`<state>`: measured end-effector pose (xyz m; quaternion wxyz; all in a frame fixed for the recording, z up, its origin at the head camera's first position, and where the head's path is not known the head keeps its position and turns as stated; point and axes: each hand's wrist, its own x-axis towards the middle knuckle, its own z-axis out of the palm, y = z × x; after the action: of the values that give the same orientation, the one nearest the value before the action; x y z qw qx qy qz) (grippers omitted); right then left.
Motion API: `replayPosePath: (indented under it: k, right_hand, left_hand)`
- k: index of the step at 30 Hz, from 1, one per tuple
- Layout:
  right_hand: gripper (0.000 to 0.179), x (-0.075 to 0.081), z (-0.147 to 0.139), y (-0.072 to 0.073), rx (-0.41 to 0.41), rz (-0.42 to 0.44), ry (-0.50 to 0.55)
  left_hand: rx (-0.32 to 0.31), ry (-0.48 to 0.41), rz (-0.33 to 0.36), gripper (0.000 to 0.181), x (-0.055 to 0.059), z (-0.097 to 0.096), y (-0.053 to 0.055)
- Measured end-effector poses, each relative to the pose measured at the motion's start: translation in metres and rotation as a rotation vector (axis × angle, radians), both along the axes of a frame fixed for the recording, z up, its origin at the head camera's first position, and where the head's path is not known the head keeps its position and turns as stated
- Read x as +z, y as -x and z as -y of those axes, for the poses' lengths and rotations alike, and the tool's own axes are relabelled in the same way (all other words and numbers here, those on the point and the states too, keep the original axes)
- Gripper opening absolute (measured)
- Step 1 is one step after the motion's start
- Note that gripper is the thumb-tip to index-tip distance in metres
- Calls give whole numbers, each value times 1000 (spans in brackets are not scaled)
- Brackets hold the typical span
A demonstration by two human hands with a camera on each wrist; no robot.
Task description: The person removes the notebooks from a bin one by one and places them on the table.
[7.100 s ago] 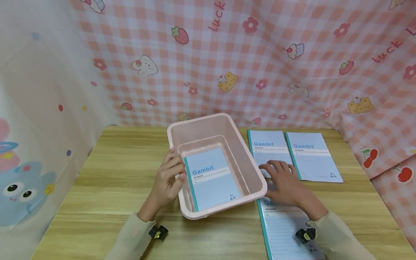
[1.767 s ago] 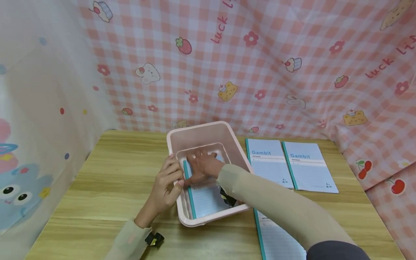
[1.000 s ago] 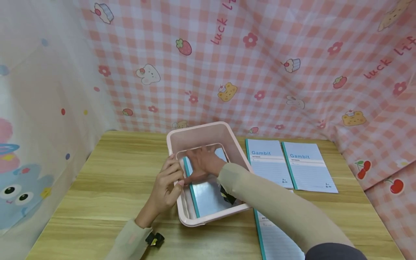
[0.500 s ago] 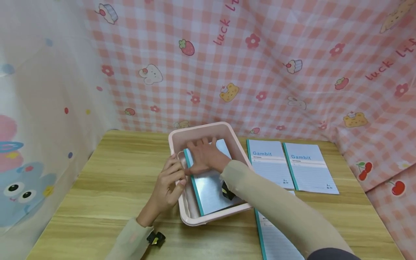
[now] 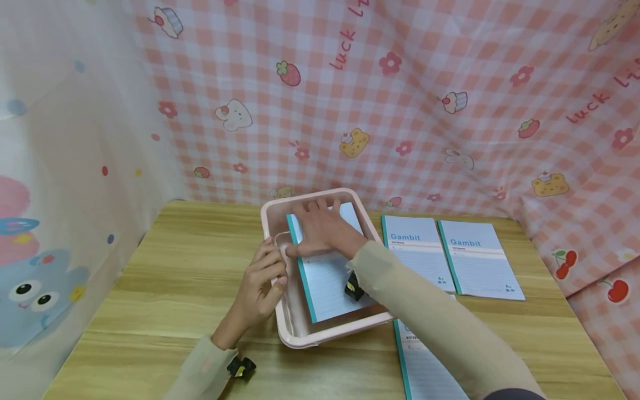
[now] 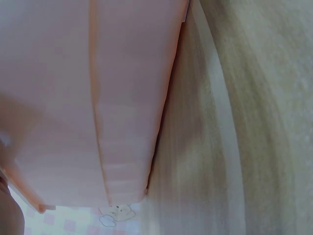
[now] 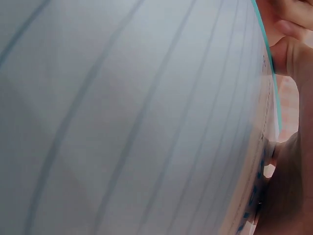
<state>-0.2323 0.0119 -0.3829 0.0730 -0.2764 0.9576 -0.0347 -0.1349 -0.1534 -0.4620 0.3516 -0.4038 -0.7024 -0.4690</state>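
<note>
A pale pink plastic basin (image 5: pixel 292 338) stands tilted in plan on the table, its outer wall filling much of the left wrist view. My left hand (image 5: pixel 261 283) grips its left rim. Inside the basin, my right hand (image 5: pixel 325 229) holds a light blue notebook (image 5: pixel 327 291) with a teal spine, fingers spread over its upper part. The thumb (image 7: pixel 287 58) is at the spine edge in the right wrist view. The notebook is raised off the basin floor, its far end near the rim. The hand and forearm hide much of its cover.
Two matching Gambit notebooks lie side by side to the right, one nearer (image 5: pixel 417 255) and one farther right (image 5: pixel 482 261). Another notebook (image 5: pixel 425 364) lies in front, partly under the right sleeve. A checked pink cloth (image 5: pixel 320 111) hangs behind the wooden table (image 5: pixel 165 289).
My right hand went from the notebooks at right into the basin, then lifted the notebook there upward and toward the far end. My left hand has stayed on the rim.
</note>
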Motion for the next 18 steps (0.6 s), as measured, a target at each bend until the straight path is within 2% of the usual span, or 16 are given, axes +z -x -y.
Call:
replayPosePath:
  k: [11, 18]
  right_hand:
    - [97, 26, -4, -6, 27, -73, 51]
    - [90, 47, -6, -17, 66, -135, 111]
  left_hand:
    - [-7, 2, -1, 41, 0, -3, 1]
    - [-8, -11, -15, 36, 0, -2, 1]
